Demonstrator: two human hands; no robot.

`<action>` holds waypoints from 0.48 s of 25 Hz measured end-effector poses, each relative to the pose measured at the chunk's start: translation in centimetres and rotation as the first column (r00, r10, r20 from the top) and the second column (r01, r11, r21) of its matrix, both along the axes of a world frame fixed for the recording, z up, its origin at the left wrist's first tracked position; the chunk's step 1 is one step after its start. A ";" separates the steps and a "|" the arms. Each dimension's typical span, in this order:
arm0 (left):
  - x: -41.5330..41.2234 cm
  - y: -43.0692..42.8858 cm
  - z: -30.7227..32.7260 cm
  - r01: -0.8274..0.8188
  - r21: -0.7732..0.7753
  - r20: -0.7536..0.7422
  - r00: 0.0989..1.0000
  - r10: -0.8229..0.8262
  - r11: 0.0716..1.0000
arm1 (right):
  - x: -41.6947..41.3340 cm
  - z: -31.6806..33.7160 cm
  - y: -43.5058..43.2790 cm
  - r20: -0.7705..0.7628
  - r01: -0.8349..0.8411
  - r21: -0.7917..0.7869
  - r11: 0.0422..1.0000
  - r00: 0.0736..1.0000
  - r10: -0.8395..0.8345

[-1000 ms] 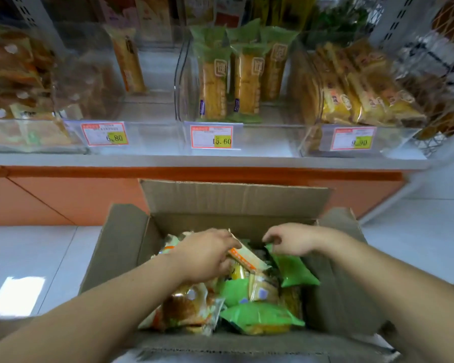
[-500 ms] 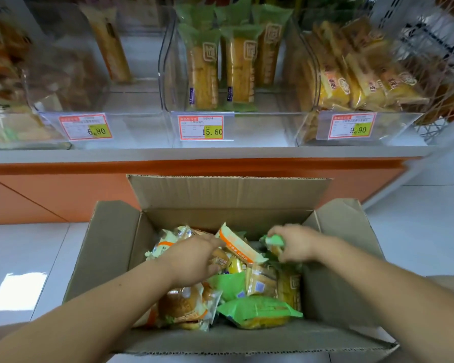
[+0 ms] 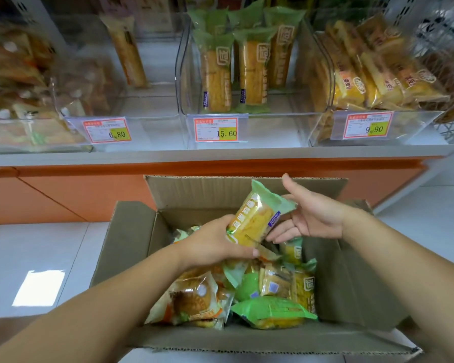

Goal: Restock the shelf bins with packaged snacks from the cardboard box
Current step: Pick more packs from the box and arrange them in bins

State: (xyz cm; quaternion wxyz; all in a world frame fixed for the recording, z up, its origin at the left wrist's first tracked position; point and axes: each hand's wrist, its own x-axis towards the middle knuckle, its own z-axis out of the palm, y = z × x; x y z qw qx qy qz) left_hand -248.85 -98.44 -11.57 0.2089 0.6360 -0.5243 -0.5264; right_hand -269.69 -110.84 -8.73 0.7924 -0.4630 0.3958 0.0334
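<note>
Step in hand, by my reading: a pick from the open brown cardboard box (image 3: 131,247) on the pale tiled floor, package lifted clear of the pile and about to go to the shelf.

Left hand (image 3: 215,244): grip clamped on the lower end of a long yellow cake bar in clear wrapper with green ends (image 3: 257,216). The bar is tilted, top end toward 1 o'clock, above the far half of the box. Right hand (image 3: 312,218): open, palm up, fingers spread, just beside the bar at its 3 o'clock; fingertips seem to touch the wrapper's underside, holding nothing firmly.

Match judged: the clear plastic middle bin with the 15.60 price tag (image 3: 184,74), at 12 o'clock on the white shelf, holds upright bars of the same look. Next move likely calls for raising the bar over the bin's front wall and standing it upright in front of the row.

Bar looks soft, wrapper crinkly, sealed. Green and orange packets remain in the box.
</note>
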 end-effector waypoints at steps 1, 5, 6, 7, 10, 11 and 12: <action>0.6 0.3 0.1 -0.042 0.022 -0.012 0.999 0.042 0.999 | -0.3 -1.0 -0.1 -0.089 -0.015 -0.025 1.000 0.996 0.013; 2.5 1.5 0.1 -0.117 0.125 -0.085 0.988 0.128 0.985 | -0.3 -5.4 2.8 -0.596 -0.691 -0.084 0.718 0.612 0.519; 2.8 1.8 0.1 -0.113 0.144 -0.083 0.989 0.126 0.983 | 0.0 -6.5 4.1 -0.649 -0.826 -0.046 0.562 0.453 0.612; 3.0 2.1 0.1 -0.104 0.164 -0.068 0.991 0.117 0.981 | 0.4 -7.2 5.4 -0.677 -0.898 -0.021 0.439 0.336 0.655; 3.2 2.7 0.2 -0.054 0.214 -0.012 0.998 0.058 0.975 | 1.0 -8.3 8.3 -0.714 -0.947 -0.025 0.320 0.241 0.657; 3.3 2.8 0.1 -0.040 0.220 -0.002 0.999 0.041 0.975 | 0.9 -8.5 8.7 -0.720 -0.945 -0.036 0.325 0.250 0.647; 3.4 2.9 0.1 -0.032 0.216 0.005 1.000 0.031 0.976 | 0.6 -8.8 9.1 -0.728 -0.941 -0.057 0.334 0.268 0.631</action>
